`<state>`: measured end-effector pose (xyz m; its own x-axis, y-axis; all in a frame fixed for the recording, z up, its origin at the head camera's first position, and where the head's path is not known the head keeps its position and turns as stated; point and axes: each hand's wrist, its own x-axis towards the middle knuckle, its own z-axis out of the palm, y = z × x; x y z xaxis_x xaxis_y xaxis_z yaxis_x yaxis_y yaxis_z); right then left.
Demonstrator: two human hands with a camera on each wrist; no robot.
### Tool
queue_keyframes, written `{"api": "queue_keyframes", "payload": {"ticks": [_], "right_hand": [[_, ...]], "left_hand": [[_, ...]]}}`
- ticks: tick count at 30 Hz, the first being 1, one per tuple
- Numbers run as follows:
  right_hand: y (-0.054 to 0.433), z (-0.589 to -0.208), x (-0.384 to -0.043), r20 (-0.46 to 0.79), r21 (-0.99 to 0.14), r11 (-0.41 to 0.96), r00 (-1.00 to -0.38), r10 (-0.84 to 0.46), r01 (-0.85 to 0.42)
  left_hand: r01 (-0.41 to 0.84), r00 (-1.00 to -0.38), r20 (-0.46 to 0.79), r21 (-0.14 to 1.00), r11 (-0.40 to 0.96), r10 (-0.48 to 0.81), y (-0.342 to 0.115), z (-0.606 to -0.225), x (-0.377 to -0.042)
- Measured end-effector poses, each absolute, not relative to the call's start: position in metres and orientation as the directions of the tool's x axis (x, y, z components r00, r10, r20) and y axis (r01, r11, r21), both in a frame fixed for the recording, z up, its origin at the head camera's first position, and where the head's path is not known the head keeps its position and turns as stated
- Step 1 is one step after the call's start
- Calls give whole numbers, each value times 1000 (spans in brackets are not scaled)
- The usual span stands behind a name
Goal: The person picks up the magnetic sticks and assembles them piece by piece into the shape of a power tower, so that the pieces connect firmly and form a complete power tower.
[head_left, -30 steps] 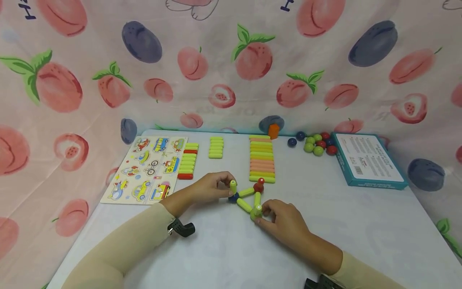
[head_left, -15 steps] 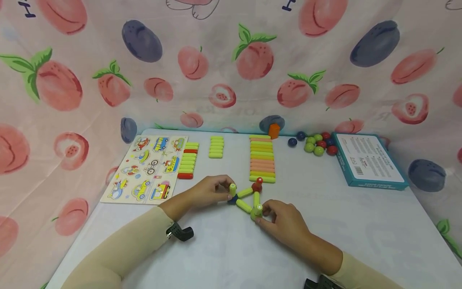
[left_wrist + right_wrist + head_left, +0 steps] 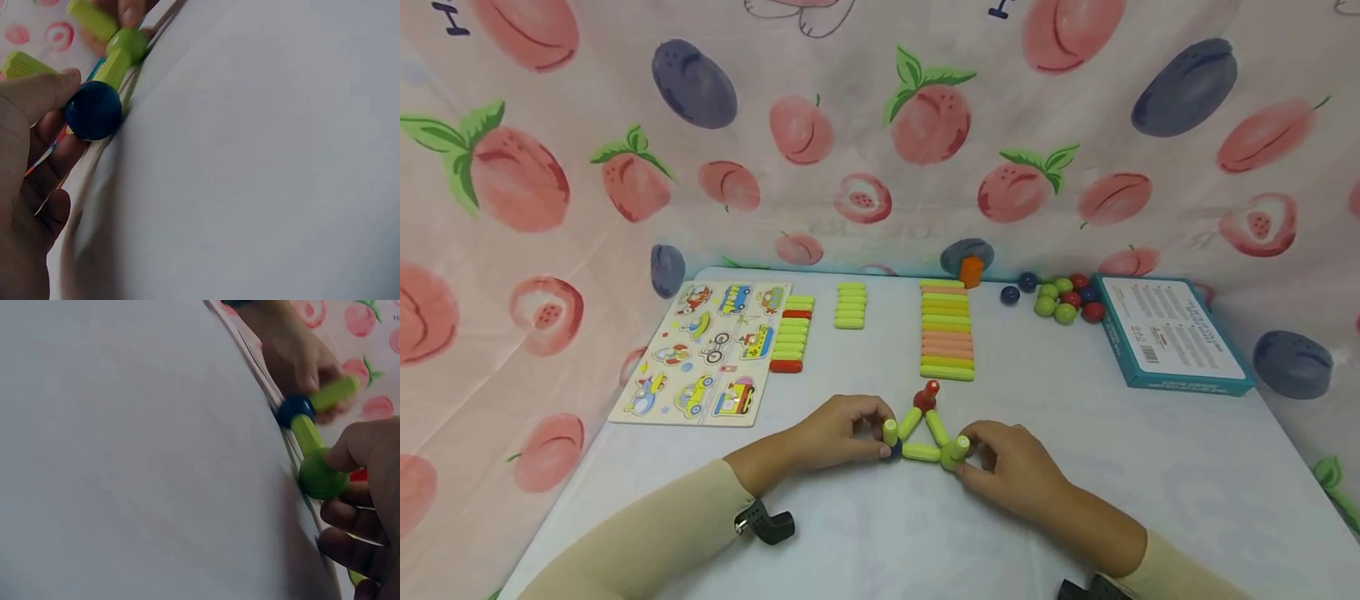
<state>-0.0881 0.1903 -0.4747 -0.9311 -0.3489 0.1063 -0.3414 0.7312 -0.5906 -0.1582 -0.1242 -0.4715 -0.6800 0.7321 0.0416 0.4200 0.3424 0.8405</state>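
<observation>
A triangle of yellow-green sticks (image 3: pixel 921 452) joined by balls lies at the middle of the table, a short stick rising from each ball. My left hand (image 3: pixel 842 432) pinches the dark blue ball (image 3: pixel 94 110) at the left corner between thumb and fingers. At the right corner my right hand (image 3: pixel 1018 467) grips the green ball (image 3: pixel 324 475) the same way. The red ball (image 3: pixel 925 400) with its red upright stick forms the far corner, touched by neither hand. In the wrist views the far side of the triangle is mostly hidden.
Behind the triangle lies a row of coloured sticks (image 3: pixel 947 333), with smaller rows of sticks (image 3: pixel 850 307) to the left. A picture puzzle board (image 3: pixel 700 354) is at the left. Several loose balls (image 3: pixel 1065 313) sit beside a teal box (image 3: pixel 1176 333); an orange block (image 3: pixel 971 272) stands at the back.
Both hands have turned the triangle and drawn it nearer. The blue corner came toward me, the green corner shifted right, and the red corner now points away.
</observation>
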Motion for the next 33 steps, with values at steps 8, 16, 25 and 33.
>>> {"api": "queue_keyframes", "payload": {"ticks": [8, 16, 25, 33], "right_hand": [[224, -465, -124, -43, -658, 652, -846, -532, -377], [289, -440, -220, 24, -470, 853, -969, -246, -228], [335, -467, -275, 91, -272, 957, -987, 132, 103], [305, -448, -264, 210, -438, 896, -960, 183, 75]], "left_hand": [[433, -649, 62, 850, 301, 758, -111, -475, -138], [343, -744, 43, 881, 326, 667, -113, -466, -170], [384, -767, 85, 854, 350, 636, -83, -477, -193], [411, -716, 94, 857, 310, 692, -74, -475, -195]]}}
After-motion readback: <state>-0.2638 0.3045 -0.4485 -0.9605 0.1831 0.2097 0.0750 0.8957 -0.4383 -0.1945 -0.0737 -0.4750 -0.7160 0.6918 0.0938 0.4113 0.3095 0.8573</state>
